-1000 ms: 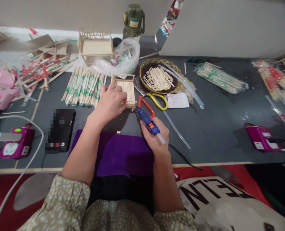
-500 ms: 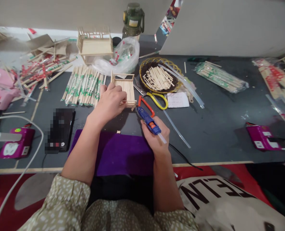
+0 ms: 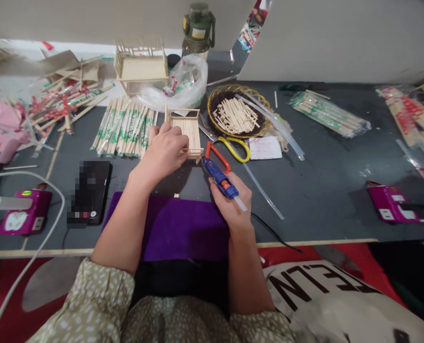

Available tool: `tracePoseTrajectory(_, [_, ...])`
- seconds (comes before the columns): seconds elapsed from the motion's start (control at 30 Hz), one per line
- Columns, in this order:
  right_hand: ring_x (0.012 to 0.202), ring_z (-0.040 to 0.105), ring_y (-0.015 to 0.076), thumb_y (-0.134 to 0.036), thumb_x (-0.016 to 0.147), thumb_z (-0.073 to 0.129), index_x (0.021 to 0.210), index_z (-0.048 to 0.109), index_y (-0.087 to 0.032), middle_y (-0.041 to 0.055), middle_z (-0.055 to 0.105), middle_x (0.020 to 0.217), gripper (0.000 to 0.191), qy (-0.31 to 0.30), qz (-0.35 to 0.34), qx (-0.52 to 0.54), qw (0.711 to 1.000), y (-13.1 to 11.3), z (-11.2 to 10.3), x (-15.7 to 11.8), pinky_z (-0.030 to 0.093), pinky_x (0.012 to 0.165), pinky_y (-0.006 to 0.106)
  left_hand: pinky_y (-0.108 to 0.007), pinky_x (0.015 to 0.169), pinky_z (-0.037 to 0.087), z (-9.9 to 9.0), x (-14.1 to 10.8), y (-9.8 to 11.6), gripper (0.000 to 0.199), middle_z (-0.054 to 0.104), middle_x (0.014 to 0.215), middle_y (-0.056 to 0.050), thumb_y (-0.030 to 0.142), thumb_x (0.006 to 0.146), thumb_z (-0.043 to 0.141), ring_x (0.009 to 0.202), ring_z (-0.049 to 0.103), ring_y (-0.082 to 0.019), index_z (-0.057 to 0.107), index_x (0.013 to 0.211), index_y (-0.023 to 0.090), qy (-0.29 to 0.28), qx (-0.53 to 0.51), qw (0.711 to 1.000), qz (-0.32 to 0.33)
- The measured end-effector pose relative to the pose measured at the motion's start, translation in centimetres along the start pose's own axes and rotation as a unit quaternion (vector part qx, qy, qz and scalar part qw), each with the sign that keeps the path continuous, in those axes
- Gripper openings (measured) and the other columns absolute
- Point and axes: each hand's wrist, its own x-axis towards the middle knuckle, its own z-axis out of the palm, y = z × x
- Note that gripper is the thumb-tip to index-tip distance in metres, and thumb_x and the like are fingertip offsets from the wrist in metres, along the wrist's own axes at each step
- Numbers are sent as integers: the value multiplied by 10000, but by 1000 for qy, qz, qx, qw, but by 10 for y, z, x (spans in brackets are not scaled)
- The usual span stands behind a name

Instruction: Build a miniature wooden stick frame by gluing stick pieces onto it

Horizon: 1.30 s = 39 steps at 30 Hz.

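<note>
A small frame of wooden sticks [image 3: 192, 131] stands on the dark table, and my left hand [image 3: 169, 145] is closed on its left part, covering the near left corner. My right hand [image 3: 233, 200] is wrapped round a blue glue gun [image 3: 217, 175] with a clear glue stick out of its back end. The gun's tip points up and left, close to the frame's near right corner; whether they touch cannot be made out. Scissors with yellow and red handles [image 3: 237, 151] lie just right of the frame.
Wrapped chopsticks [image 3: 120, 126] lie left of the frame, and a basket of short sticks [image 3: 215, 126] behind right. A larger stick model [image 3: 142, 69] and a green bottle [image 3: 199, 28] stand at the back. A phone [image 3: 92, 193] lies left, near a purple cloth [image 3: 183, 228].
My right hand and the glue gun have shifted very slightly left. My left hand and the stick frame look unmoved.
</note>
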Motion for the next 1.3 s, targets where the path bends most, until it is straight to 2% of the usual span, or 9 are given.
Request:
tracePoseTrajectory(0.17, [570,493,139,-409,848,661,695,506,-247,-39,519,608,271,0,45,42,998,-5,-3,2,443,602,278,-509,982,386,-9,-1,0,153,629,972,-82,336,932,645,1091,527,-311,708,917,197,28,-37,999,-4])
tracePoseTrajectory(0.3, [530,483,131,-431,816,708,680,536,-243,-44,517,575,289,7,99,107,989,-5,-7,3,448,544,279,-527,985,374,-14,0,-2,129,631,1006,-86,311,924,662,1118,519,-325,743,952,215,35,-35,999,-11])
tracePoseTrajectory(0.43, [472,501,127,-472,712,796,683,593,-230,-23,574,555,317,-6,220,175,960,0,-16,13,431,438,269,-542,999,364,-15,0,0,114,625,1001,-87,258,921,649,1133,518,-334,753,905,214,3,-28,1000,-6])
tracePoseTrajectory(0.53, [411,485,111,-478,631,833,700,636,-211,-17,605,535,339,-48,282,219,933,2,-28,30,396,372,252,-537,997,362,-16,-3,1,159,619,970,-87,221,937,603,1113,515,-322,744,865,205,-1,-30,1000,5])
tracePoseTrajectory(0.67, [372,446,87,-477,562,865,658,630,-201,-23,597,505,374,-155,286,254,911,-1,-41,57,348,339,233,-510,948,369,-18,-12,-2,240,619,906,-83,188,959,536,1009,499,-279,734,825,210,19,-29,999,11])
tracePoseTrajectory(0.8, [368,425,76,-488,561,874,646,632,-194,-25,582,500,391,-252,280,262,889,-3,-40,76,318,334,227,-499,891,370,-25,-21,-6,276,630,904,-98,198,968,520,957,472,-274,735,797,217,17,-21,1000,-4])
tracePoseTrajectory(1.03, [353,399,63,-515,506,910,590,623,-184,-22,578,475,446,-336,298,240,861,5,-26,95,295,325,218,-480,894,372,-31,-23,-11,260,632,930,-83,179,969,520,962,486,-267,749,855,227,-22,-60,998,-26])
tracePoseTrajectory(1.3, [336,395,57,-516,474,934,572,633,-172,-7,592,478,468,-400,301,229,835,12,-26,114,289,314,211,-460,919,353,-29,-24,-11,285,596,914,-76,193,966,496,1005,465,-269,729,804,213,-22,-74,996,-38])
